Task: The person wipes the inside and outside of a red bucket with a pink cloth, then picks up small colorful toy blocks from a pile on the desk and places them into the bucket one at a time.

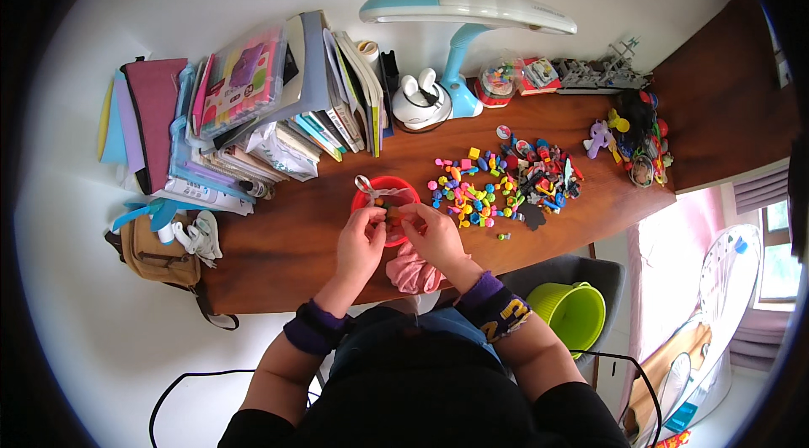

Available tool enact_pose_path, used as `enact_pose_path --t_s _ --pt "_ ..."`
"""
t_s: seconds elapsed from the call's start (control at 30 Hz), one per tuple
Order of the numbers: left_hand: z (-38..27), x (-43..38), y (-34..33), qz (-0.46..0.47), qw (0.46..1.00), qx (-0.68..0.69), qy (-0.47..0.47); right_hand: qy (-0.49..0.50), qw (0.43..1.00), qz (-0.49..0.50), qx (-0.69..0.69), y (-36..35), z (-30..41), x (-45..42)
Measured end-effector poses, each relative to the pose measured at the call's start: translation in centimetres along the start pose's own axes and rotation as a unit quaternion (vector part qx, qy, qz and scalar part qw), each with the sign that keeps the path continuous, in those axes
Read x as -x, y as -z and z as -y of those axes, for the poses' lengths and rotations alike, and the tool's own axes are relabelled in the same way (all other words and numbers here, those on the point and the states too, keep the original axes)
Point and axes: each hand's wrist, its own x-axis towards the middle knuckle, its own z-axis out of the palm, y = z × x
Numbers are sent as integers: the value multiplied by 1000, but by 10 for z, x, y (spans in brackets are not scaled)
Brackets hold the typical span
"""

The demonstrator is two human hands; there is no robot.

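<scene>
Over the red plastic container (412, 189) on the wooden desk, my left hand (363, 240) and my right hand (435, 234) are close together with fingers bent. Something small and dark seems to lie between the fingertips, too small to name. Clear plastic film shows inside the container, and a metal ring stands at its upper left rim. A pink cloth (414, 270) lies just below, by the right wrist. Right of the container spread colourful plastic beads (474, 192), next to a heap of mixed small toy pieces (550, 173).
Books and folders (310, 94) stand at the back left beside a desk lamp (456, 69). A tan bag (158, 249) is at the left. Toys (638, 132) and a grey brick model (594, 75) lie at the right. A green bucket (569, 315) sits on a grey chair below the desk edge.
</scene>
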Motion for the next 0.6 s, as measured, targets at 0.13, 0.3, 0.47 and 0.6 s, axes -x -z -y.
enact_pose_path --t_s 0.13,0.3,0.47,0.6 --pt "-11 -4 -15 34 995 -31 -93 -35 999 -9 -24 9 -2 6" --pt "-29 -3 -43 86 987 -13 -136 -36 998 -51 -7 20 -26 16" --pt "-41 1 -83 176 977 -10 -122 -72 992 -100 29 41 -54 32" --pt "-27 6 -123 238 961 -28 -137 -117 981 -148 48 59 -91 54"
